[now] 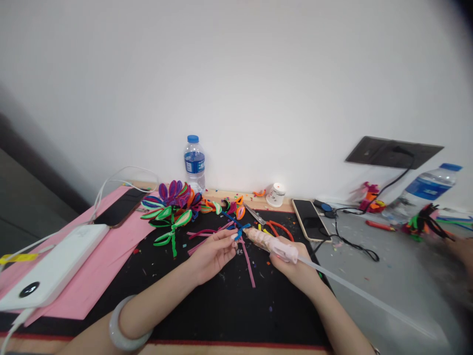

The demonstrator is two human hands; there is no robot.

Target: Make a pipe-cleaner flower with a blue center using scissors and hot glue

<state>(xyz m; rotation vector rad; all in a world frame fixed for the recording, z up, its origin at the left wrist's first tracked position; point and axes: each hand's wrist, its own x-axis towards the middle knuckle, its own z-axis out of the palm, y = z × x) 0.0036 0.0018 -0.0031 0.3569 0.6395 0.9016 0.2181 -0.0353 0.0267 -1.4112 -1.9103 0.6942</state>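
Observation:
My left hand (218, 251) pinches a small blue pipe-cleaner piece (242, 230) over the black mat (229, 310). In my right hand (295, 268) is a pale pink hot glue gun (275, 245), a long clear glue stick (369, 297) poking out of its back. The gun's nozzle points left and lies right beside the blue piece; whether they touch I cannot tell. Pink pipe cleaners (250, 266) lie under and around my left fingers. Just beyond the gun rest orange-handled scissors (279, 229). Finished pipe-cleaner flowers with green leaves (173, 214) are to the left.
A water bottle (194, 165) and a paper cup (276, 195) stand by the wall. On the left, pink sheets (99, 261) carry a phone (121, 207) and a white power bank (55, 266). Rightward are another phone (311, 220), a black cable (354, 250) and another person's blurred hand (460, 249).

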